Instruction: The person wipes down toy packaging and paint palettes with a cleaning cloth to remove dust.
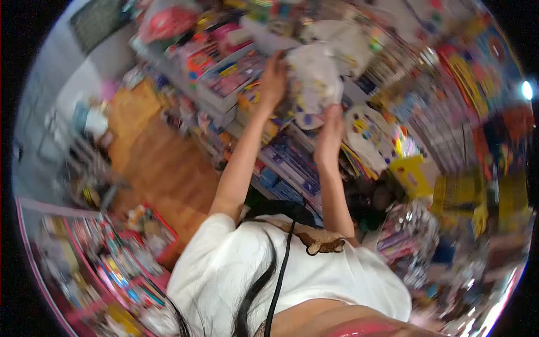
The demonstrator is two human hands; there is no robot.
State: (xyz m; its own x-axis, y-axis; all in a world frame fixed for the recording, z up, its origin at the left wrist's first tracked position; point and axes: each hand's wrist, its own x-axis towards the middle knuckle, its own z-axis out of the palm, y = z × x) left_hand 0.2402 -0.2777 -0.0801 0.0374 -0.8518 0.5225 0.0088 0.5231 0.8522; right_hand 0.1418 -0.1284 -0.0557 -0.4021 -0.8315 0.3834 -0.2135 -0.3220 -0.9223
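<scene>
A clear plastic bag (316, 70) of white pieces with small coloured spots is in front of me, above the crowded shelf. My right hand (330, 135) is closed at its lower right edge, with the fingers partly hidden by the bag. At the bag's left side is my left hand (273, 81), its fingers stretched upward and slightly blurred. Right of my right hand lies a white palette-shaped piece (368, 132) with coloured dots. Another whitish bag (345, 42) sits just behind the first.
Boxes of small colourful goods (230, 76) fill the shelf on the left. Purple-blue packs (289, 163) stand below my hands. Yellow packages (460, 196) hang at the right. A pink-edged rack (84, 264) stands lower left, beside the wooden floor (168, 157).
</scene>
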